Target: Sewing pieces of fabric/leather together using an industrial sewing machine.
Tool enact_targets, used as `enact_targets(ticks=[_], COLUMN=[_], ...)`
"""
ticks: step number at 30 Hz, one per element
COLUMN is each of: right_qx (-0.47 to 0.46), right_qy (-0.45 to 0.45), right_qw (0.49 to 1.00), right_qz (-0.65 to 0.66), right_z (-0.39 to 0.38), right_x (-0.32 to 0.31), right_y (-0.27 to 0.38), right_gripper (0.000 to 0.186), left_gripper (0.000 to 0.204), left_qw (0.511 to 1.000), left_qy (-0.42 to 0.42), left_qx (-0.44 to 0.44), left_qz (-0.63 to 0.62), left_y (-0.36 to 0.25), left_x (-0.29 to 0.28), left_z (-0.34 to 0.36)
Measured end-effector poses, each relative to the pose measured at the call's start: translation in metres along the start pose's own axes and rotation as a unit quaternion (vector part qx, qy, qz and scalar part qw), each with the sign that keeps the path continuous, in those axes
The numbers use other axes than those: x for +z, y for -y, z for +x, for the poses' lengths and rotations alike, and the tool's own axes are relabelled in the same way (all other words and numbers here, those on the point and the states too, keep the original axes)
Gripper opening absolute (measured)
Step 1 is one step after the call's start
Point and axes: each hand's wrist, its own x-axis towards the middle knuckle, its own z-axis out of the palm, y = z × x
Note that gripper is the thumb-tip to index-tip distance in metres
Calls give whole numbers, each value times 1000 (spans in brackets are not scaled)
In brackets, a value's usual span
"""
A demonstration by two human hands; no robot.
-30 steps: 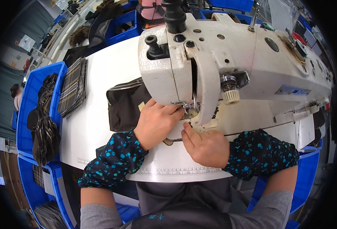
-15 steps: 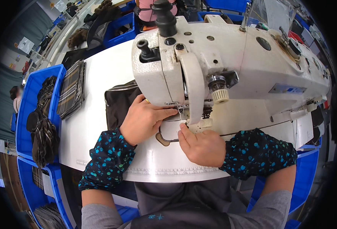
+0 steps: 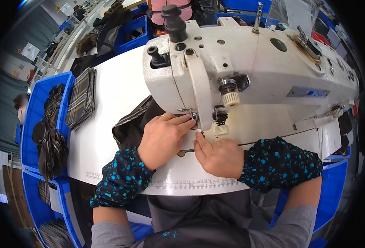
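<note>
We've swung the dk pouch (image 3: 132, 131), so prob. re-angled at presser ft (image 3: 195, 117); L hand (image 3: 161, 134) flattish, R hand (image 3: 221, 156) half-curled, grip unclear.

Writing shows in three places. On the chest of the dark apron (image 3: 199, 239) stand two light-blue characters (image 3: 170, 234), side by side, the left one denser in strokes than the right. Along the near edge of the white worktop (image 3: 112, 78) runs a printed ruler scale (image 3: 194, 184), its fine ticks clear but its numerals (tiny, and bent by the lens) too small to make out singly; a further stretch of it shows left of the patterned left sleeve (image 3: 126, 177). On the side of the sewing machine (image 3: 248, 53), a metal plate (image 3: 308, 91) carries a blurred blue patch with pale lettering.
</note>
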Motion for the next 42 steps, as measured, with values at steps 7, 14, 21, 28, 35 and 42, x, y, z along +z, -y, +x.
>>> enact_targets(ticks=[7,14,21,28,35,42], right_qx=[-9,-32,-27,-101,-86,-117], right_qy=[-9,-60,-48,-43,6,48], right_qw=[1000,997,998,993,996,989], right_qz=[7,-28,-43,45,38,77], right_z=[1,6,0,5,6,6], right_x=[4,5,14,6,8,2], right_y=[-3,-1,1,-3,-8,-3], right_gripper=[26,24,26,21,31,30], left_gripper=[49,43,22,25,31,29], left_qw=[993,958,946,951,945,956], left_qy=[29,41,23,1,24,-69], left_qx=[-13,-81,-143,-143,-143,-104], left_qz=[-114,-272,-291,-274,-295,-265], left_y=[11,17,5,8,24,12], left_x=[-15,-11,1,4,12,16], left_z=[1,8,5,7,5,4])
